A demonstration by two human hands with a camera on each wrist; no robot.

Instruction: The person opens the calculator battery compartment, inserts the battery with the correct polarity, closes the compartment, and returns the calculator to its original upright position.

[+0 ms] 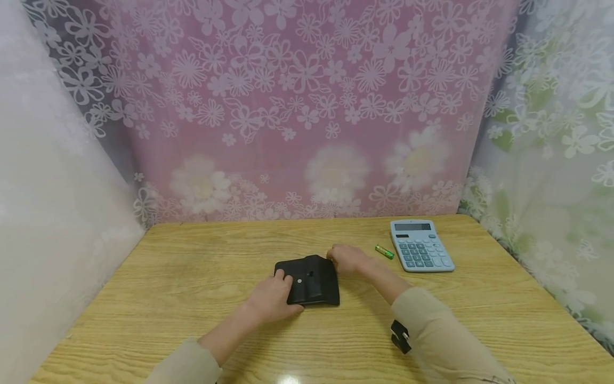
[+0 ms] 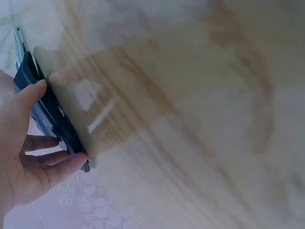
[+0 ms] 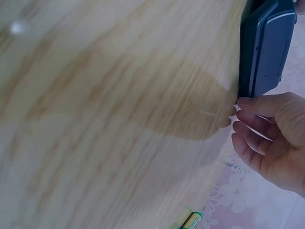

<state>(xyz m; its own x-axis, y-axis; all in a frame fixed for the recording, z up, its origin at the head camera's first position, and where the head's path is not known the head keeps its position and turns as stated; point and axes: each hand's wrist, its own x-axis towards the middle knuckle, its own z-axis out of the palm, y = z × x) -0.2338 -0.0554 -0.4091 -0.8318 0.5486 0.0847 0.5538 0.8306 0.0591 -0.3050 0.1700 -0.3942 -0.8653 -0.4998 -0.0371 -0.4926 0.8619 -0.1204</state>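
the black device (image 1: 307,285) lies on the counter (image 1: 192,266), its upper face showing a small pale dot. at its left side, the left hand (image 1: 271,298) grips it, the thumb at the near edge and the fingers partly bent over it. at its far right corner, the right hand (image 1: 347,258) has its thumb and bent fingers close together, touching it; whether they pinch the corner i cannot tell. to the device's right lies a green battery (image 1: 384,252), and farther right of it a light blue calculator (image 1: 423,248), keys up. a pink flowered curtain (image 1: 307,106) hangs behind the device.
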